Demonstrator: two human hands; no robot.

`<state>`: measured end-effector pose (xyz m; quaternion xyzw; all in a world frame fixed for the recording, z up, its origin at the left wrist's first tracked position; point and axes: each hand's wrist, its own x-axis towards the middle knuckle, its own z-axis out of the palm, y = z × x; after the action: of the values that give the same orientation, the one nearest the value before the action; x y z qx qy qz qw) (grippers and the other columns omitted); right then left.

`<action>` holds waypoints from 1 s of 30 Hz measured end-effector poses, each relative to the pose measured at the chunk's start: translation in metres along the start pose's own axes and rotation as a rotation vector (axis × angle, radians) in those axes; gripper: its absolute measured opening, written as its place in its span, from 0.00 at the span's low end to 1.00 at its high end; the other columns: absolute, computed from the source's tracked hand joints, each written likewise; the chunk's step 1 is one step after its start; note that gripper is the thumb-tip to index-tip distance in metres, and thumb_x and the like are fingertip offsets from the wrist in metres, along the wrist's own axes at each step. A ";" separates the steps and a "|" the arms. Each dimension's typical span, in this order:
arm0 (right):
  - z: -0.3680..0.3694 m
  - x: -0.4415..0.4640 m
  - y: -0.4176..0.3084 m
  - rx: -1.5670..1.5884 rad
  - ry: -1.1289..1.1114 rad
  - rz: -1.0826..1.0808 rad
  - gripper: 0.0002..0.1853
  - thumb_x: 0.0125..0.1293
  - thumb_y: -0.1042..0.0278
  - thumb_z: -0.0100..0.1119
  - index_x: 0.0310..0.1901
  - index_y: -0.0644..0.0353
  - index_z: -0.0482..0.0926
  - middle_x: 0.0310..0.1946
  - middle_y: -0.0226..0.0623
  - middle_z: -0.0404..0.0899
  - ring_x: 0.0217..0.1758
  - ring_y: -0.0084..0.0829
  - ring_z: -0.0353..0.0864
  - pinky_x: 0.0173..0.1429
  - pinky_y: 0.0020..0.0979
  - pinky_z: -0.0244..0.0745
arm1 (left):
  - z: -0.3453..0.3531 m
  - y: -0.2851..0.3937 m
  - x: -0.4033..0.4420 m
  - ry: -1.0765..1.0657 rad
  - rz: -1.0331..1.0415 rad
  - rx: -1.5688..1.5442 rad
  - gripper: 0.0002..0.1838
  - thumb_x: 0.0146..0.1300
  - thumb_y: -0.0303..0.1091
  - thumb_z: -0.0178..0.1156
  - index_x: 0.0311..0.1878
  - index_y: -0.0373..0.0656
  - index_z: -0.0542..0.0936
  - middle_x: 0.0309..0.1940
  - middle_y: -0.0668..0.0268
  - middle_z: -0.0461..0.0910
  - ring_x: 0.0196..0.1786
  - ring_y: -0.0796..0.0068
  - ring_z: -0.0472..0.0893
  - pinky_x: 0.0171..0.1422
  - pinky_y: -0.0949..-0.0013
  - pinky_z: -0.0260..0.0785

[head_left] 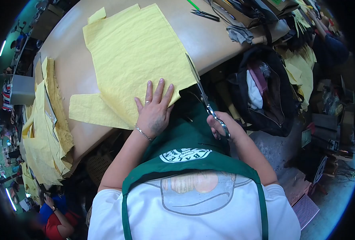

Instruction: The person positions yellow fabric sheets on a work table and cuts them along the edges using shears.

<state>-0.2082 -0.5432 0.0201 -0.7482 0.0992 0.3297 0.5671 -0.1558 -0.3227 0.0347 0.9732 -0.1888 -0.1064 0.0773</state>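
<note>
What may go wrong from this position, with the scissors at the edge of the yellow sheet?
The scissors in the right hand might stray and spoil the edge of the yellow sheet. They are also close to the green apron, which they could nick. If the left hand presses too lightly, the sheet may slip.

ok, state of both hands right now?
Left hand: open, fingers spread on the yellow sheet.
Right hand: closed, grip on the scissors' handles; scissors at the sheet's edge.
</note>
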 end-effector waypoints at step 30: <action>0.005 0.014 -0.011 0.040 0.035 0.046 0.40 0.41 0.22 0.45 0.23 0.62 0.68 0.15 0.30 0.67 0.17 0.20 0.70 0.23 0.24 0.68 | -0.004 0.008 -0.026 -0.074 0.095 -0.024 0.29 0.58 0.37 0.49 0.64 0.58 0.54 0.67 0.65 0.44 0.69 0.52 0.40 0.56 0.30 0.44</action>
<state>-0.1938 -0.5321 0.0200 -0.7399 0.1330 0.3273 0.5725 -0.1814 -0.3198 0.0452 0.9575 -0.2362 -0.1410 0.0868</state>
